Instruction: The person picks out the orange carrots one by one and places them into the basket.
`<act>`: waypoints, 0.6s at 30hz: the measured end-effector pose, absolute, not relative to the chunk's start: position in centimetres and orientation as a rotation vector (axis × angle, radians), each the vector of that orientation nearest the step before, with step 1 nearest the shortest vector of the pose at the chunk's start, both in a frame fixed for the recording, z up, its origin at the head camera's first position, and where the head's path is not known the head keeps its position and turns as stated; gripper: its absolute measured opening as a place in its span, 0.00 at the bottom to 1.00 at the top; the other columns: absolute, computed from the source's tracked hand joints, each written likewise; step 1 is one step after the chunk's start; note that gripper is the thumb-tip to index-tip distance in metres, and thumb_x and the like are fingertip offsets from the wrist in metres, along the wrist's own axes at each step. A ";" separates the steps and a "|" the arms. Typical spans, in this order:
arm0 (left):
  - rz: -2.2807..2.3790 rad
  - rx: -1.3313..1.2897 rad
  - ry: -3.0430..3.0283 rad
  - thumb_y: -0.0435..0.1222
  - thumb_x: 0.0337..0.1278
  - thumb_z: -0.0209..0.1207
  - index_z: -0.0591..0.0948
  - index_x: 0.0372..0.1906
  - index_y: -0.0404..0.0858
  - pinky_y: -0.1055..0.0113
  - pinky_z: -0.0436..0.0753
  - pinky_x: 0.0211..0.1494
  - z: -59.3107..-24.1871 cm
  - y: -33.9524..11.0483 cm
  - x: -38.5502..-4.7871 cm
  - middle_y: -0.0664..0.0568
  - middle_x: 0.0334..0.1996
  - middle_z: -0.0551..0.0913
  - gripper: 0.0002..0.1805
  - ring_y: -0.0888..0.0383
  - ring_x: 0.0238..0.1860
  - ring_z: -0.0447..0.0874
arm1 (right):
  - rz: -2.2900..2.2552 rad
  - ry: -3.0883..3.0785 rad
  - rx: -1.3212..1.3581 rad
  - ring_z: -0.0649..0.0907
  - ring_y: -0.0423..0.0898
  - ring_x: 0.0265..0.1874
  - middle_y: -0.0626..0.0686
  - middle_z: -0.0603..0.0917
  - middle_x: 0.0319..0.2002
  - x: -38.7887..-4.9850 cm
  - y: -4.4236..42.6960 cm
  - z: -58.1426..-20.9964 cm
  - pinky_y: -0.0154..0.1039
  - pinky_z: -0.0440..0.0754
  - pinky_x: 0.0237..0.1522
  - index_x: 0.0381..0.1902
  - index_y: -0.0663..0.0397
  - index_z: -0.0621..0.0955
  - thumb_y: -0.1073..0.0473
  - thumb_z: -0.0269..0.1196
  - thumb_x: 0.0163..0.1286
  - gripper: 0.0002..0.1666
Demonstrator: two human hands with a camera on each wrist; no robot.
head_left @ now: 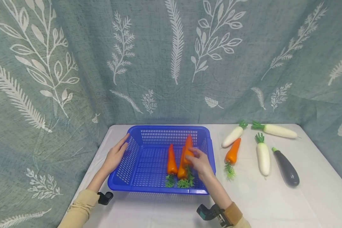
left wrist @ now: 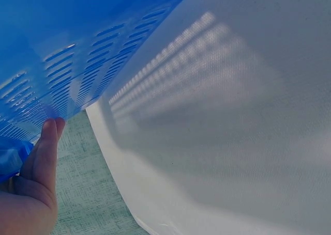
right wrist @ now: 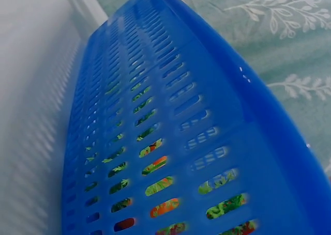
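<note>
A blue plastic basket (head_left: 159, 189) with slotted walls stands on the white table. Inside, towards its right side, lie two orange carrots, one on the left (head_left: 171, 163) and one in the middle (head_left: 182, 172), leafy tops towards me. My right hand (head_left: 200, 161) reaches over the basket's right side and holds a third carrot (head_left: 189, 142) by its upper body, tilted against the middle one. My left hand (head_left: 116, 157) grips the basket's left rim, its straight fingers along the outer wall in the left wrist view. The right wrist view shows the basket wall (right wrist: 207, 116); the right hand is hidden there.
Right of the basket lie another carrot (head_left: 232, 153), three white radishes, one slanting (head_left: 233, 136), one at the back (head_left: 280, 130) and one lengthwise (head_left: 263, 158), and a dark eggplant (head_left: 286, 167). A patterned green curtain (head_left: 165, 63) hangs behind the table (head_left: 259, 205).
</note>
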State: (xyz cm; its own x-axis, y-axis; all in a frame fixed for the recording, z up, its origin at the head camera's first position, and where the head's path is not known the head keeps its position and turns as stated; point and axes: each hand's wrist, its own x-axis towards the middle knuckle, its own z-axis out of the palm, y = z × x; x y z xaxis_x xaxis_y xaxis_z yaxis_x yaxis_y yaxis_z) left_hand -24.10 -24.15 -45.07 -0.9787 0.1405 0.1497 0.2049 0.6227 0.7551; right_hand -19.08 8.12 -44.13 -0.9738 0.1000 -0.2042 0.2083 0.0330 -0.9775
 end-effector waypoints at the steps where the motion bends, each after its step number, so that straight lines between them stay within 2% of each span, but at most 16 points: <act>1: -1.296 -0.291 -2.765 0.47 0.75 0.37 0.57 0.74 0.44 0.43 0.59 0.72 -45.1 -24.2 -24.1 0.40 0.72 0.58 0.28 0.39 0.71 0.57 | -2.099 2.200 0.333 0.78 0.38 0.26 0.66 0.79 0.50 -19.0 8.2 -44.2 0.28 0.72 0.27 0.58 0.65 0.75 0.66 0.61 0.61 0.25; 3: -1.295 -0.290 -2.767 0.47 0.75 0.36 0.56 0.74 0.44 0.43 0.59 0.73 -45.0 -24.2 -24.1 0.40 0.72 0.58 0.28 0.39 0.71 0.57 | -2.102 2.185 0.321 0.74 0.36 0.19 0.62 0.82 0.42 -19.0 8.4 -44.6 0.26 0.69 0.21 0.57 0.64 0.76 0.65 0.62 0.60 0.25; 5: -1.298 -0.286 -2.767 0.47 0.75 0.36 0.56 0.74 0.44 0.44 0.59 0.73 -45.0 -24.2 -24.1 0.40 0.72 0.58 0.28 0.39 0.71 0.57 | -2.086 2.165 0.335 0.71 0.35 0.17 0.59 0.82 0.39 -19.0 8.4 -44.7 0.26 0.67 0.19 0.57 0.64 0.76 0.65 0.62 0.59 0.26; 8: -1.305 -0.291 -2.761 0.47 0.75 0.37 0.56 0.74 0.43 0.43 0.58 0.73 -45.0 -24.1 -24.1 0.40 0.72 0.58 0.28 0.39 0.71 0.57 | -2.066 2.107 0.386 0.69 0.35 0.16 0.59 0.82 0.40 -19.0 8.4 -44.7 0.25 0.67 0.18 0.59 0.65 0.74 0.66 0.61 0.60 0.27; 10: -1.301 -0.297 -2.759 0.47 0.75 0.37 0.56 0.74 0.43 0.43 0.59 0.72 -45.0 -24.1 -24.0 0.39 0.72 0.58 0.28 0.38 0.71 0.57 | -2.044 2.090 0.430 0.70 0.35 0.17 0.61 0.80 0.44 -19.0 8.2 -44.5 0.25 0.67 0.20 0.61 0.68 0.72 0.68 0.59 0.61 0.28; 14: -1.306 -0.302 -2.757 0.47 0.75 0.37 0.57 0.74 0.43 0.43 0.59 0.73 -44.9 -24.0 -24.0 0.39 0.72 0.58 0.28 0.38 0.71 0.57 | -2.024 2.098 0.445 0.63 0.33 0.12 0.59 0.79 0.41 -19.0 8.1 -44.3 0.24 0.63 0.16 0.62 0.70 0.70 0.69 0.58 0.62 0.29; 18: -1.315 -0.298 -2.760 0.46 0.75 0.37 0.56 0.74 0.43 0.43 0.58 0.73 -44.8 -24.0 -24.0 0.39 0.72 0.58 0.28 0.38 0.71 0.56 | -1.991 2.131 0.414 0.66 0.35 0.15 0.62 0.79 0.44 -19.0 8.2 -44.5 0.25 0.67 0.20 0.62 0.73 0.69 0.69 0.57 0.62 0.29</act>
